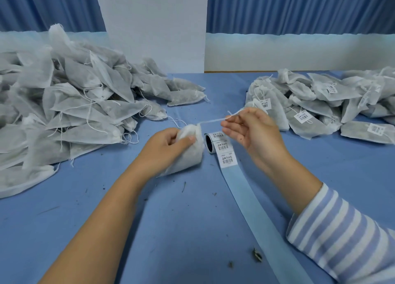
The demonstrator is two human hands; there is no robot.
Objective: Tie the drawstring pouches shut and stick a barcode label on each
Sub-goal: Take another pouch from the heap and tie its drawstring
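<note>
Striped sleeve (pixel 342 236) at five o'clock sits closest, my right forearm reaching out of it toward the middle of the table (pixel 149 230).

At the centre is the pouch (pixel 193 155) I am working on, lifted a little off the cloth. My left grip (pixel 168 147) is wrapped round its gathered neck with the thumb pressed across the front, so the mouth has something to close against. From that neck the drawstring (pixel 211 120) runs taut toward two o'clock, where my right grip (pixel 250 129) pinches it at the fingertips, the other fingers loosely fanned. I judge this to be the cinching pull; I cannot make out a knot yet.

Just beside the pouch at three o'clock lies the label roll (pixel 210 143), its printed barcode labels (pixel 227 154) facing up and the bare backing strip (pixel 256 209) trailing off toward five o'clock. Kept that near, the next label is a short reach once the string is tied.

Farther out, the heap of unlabelled pouches (pixel 64 108) with loose strings fills nine to ten o'clock, and the labelled pouches (pixel 320 108) are stacked at two o'clock, well apart, so done and undone do not mix. Dried plant crumbs (pixel 257 257) dot the table near six o'clock.
</note>
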